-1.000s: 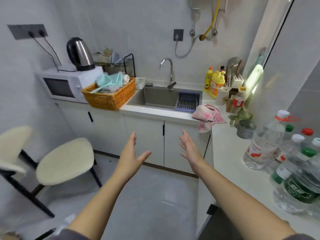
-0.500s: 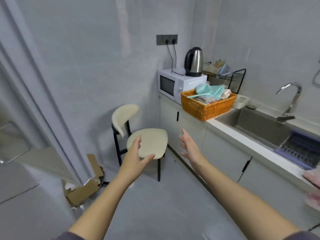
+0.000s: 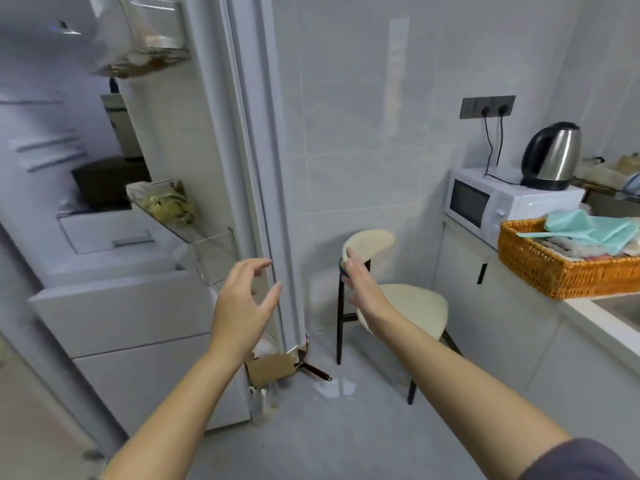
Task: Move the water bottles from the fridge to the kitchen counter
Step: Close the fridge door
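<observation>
Both hands (image 3: 242,306) (image 3: 360,285) outstretched, empty.

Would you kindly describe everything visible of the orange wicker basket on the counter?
The orange wicker basket is rectangular, woven of what looks like rattan, open-topped and upright. It rests on the white counter near its front edge, beside the white microwave; contact between them cannot be judged. Folded teal cloths lie on top inside, over greyish and pinkish ones. Its right end is cut off by the frame.
</observation>
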The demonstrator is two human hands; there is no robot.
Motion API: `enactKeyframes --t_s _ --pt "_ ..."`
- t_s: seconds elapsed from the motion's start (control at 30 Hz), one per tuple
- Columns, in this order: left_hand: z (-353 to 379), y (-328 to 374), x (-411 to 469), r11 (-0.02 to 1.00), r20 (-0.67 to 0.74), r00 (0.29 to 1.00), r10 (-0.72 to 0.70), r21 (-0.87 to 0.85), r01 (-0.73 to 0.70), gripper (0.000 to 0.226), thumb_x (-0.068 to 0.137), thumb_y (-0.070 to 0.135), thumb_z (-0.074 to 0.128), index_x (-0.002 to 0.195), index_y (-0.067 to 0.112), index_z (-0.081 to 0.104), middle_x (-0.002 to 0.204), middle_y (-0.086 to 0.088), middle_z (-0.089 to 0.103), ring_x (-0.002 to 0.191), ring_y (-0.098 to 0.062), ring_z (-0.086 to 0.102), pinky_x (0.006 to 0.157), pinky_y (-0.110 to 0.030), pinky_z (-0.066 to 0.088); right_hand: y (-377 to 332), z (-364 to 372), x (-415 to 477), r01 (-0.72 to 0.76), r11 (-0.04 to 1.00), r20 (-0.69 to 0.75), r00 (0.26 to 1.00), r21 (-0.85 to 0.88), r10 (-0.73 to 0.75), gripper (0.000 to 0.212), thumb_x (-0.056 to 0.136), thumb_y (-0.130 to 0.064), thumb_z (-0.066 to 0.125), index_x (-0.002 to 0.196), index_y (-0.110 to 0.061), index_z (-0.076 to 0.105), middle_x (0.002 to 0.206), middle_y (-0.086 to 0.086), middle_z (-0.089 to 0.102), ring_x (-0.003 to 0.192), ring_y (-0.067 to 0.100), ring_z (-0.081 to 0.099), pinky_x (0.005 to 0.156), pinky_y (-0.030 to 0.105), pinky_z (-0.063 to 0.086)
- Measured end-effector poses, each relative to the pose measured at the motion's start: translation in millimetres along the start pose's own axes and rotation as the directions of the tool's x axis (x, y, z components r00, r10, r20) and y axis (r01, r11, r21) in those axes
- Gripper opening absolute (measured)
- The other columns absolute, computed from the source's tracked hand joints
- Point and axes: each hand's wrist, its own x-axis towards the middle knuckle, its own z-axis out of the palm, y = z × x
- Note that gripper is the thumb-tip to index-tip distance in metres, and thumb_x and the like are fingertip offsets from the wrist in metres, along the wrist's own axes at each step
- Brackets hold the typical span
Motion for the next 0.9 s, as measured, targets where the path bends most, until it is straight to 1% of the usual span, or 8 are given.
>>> enactKeyframes --t_s 0.1,0.17,0.23,0.33,0.43,0.6,0.77,0.9 --pt "-31 -2 16 0.946 -0.093 0.962 0.258 0.228 -0.231 0.024 0.083 0.01 0.071 0.106 0.012 0.065 0.107 0.001 0.06 0.104 -0.015 0.053 0.089 -0.031 0.043 -10 34 10 0.037 0.997 0.023 0.999 -0.065 -0.035 0.055 0.105 -0.043 0.031 0.156 -0.028 0.016 0.162 -0.003 0.021 0.147 0.016 0.024 0.121 0.047 0.021" --pt "-45 -3 30 0.87 -0.091 0.937 0.336 0.411 -0.272 0.026 0.08 0.011 0.073 0.106 0.01 0.066 0.111 -0.006 0.061 0.11 -0.024 0.053 0.095 -0.041 0.037 -15 54 15 0.07 0.993 0.026 0.997 -0.091 -0.068 0.054 0.105 -0.04 0.035 0.156 -0.026 0.02 0.161 -0.005 0.025 0.145 0.01 0.026 0.117 0.034 0.023" --pt "-50 -2 44 0.815 -0.056 0.955 0.291 0.537 -0.217 0.038 0.081 0.016 0.071 0.116 0.009 0.062 0.12 -0.01 0.058 0.118 -0.029 0.051 0.105 -0.051 0.031 -19 66 19 0.1 0.988 0.021 0.995 -0.115 -0.098 0.053 0.105 -0.035 0.039 0.155 -0.021 0.024 0.159 -0.006 0.028 0.143 0.007 0.027 0.109 0.022 0.023" --pt "-57 -11 59 0.763 0.025 0.989 0.146 0.633 -0.128 0.045 0.089 0.024 0.06 0.131 0.01 0.05 0.121 -0.007 0.058 0.116 -0.026 0.053 0.114 -0.054 0.018 -23 83 21 0.109 0.986 -0.059 0.991 -0.125 -0.117 0.051 0.105 -0.027 0.043 0.152 -0.013 0.03 0.157 -0.002 0.034 0.144 0.013 0.03 0.111 0.022 0.024" --pt "-60 -29 63 0.751 0.108 0.993 0.039 0.652 -0.101 0.035 0.099 0.026 0.044 0.133 0.015 0.048 0.115 -0.002 0.061 0.108 -0.022 0.055 0.114 -0.048 0.022 -24 93 23 0.122 0.983 -0.14 0.98 -0.141 -0.142 0.047 0.104 -0.021 0.046 0.148 -0.008 0.04 0.151 0.003 0.044 0.14 0.017 0.039 0.117 0.034 0.03" --pt "-75 -55 54 0.786 0.076 0.992 0.104 0.605 -0.128 0.03 0.097 0.018 0.05 0.127 0.014 0.055 0.104 -0.004 0.061 0.101 -0.025 0.056 0.113 -0.05 0.024 -26 109 16 0.166 0.971 -0.208 0.958 -0.17 -0.2 0.036 0.099 -0.021 0.057 0.132 -0.007 0.059 0.121 -0.003 0.065 0.116 0.01 0.058 0.104 0.029 0.044" --pt "-107 -76 36 0.8 -0.008 0.994 0.11 0.595 -0.084 0.028 0.092 0.015 0.059 0.12 0.013 0.06 0.099 -0.004 0.062 0.098 -0.025 0.057 0.115 -0.059 0.02 -38 133 7 0.202 0.971 -0.132 0.967 -0.126 -0.218 0.045 0.095 -0.024 0.064 0.135 -0.007 0.057 0.131 0.003 0.062 0.119 0.014 0.059 0.099 0.036 0.051" --pt "-134 -90 26 0.83 -0.061 0.997 0.046 0.558 -0.004 0.032 0.09 0.016 0.062 0.121 0.009 0.059 0.113 -0.009 0.062 0.113 -0.028 0.054 0.115 -0.061 0.017 -47 160 -7 0.241 0.968 -0.015 0.97 -0.077 -0.242 0.042 0.093 -0.02 0.066 0.131 -0.004 0.06 0.122 0.006 0.067 0.11 0.015 0.065 0.078 0.022 0.058"
